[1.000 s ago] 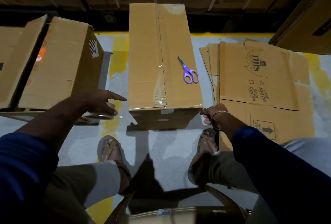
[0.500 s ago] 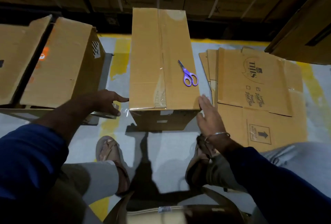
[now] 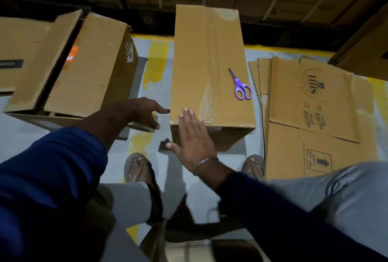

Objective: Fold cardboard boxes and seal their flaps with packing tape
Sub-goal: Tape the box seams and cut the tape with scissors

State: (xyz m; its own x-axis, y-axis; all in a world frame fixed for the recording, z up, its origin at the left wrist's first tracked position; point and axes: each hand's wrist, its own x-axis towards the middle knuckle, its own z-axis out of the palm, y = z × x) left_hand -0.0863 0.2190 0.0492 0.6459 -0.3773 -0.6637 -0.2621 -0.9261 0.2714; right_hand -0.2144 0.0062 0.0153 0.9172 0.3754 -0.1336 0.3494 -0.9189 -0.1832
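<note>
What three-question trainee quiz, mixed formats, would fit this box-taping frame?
1. True or false: the purple scissors lie on the taped box.
2. Which hand holds the tape roll: A left, B right?
3. Fill in: the right hand is flat and ____ over the box's near edge.

Key: 1 true; 2 A, the left hand; 3 open.

One head-worn wide-angle camera looked forward and steeply down from above a seated person's knees. It faced the sealed cardboard box (image 3: pixel 210 68) on the floor (image 3: pixel 155 68), close enough that both forearms and sandalled feet filled the lower frame. No second view existed.
</note>
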